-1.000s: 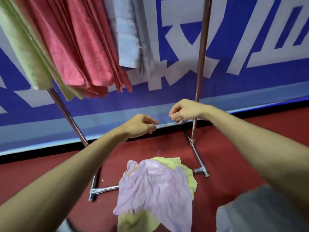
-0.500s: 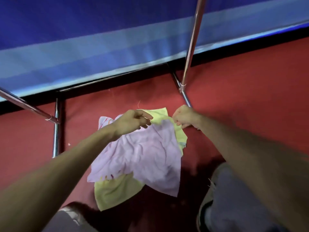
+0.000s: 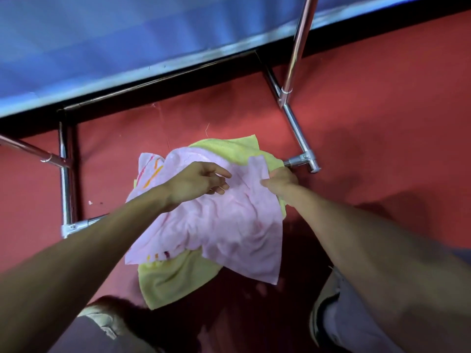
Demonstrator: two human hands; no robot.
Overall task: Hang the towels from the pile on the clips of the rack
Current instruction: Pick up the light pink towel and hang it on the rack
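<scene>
A small pile of towels lies on the red floor between the rack's legs. On top is a crumpled pink towel [image 3: 229,225] with striped ends, over a yellow-green towel [image 3: 168,281]. My right hand [image 3: 279,180] pinches the pink towel's far right corner, which is folded up over its fingers. My left hand [image 3: 196,183] hovers over the pink towel's upper middle with fingers loosely spread, holding nothing. Only the lower part of the chrome rack [image 3: 297,49] shows; its clips and the hung towels are out of view.
The rack's base tubes [image 3: 66,189] frame the pile at left and right, with a foot joint [image 3: 305,160] just beyond my right hand. A blue banner wall [image 3: 127,47] stands behind. My knees and shoes [image 3: 102,319] are at the bottom edge.
My view dropped from the hung towels to the floor. Both hands came down from mid-air onto the pile, and my right hand took hold of the pink towel's corner.
</scene>
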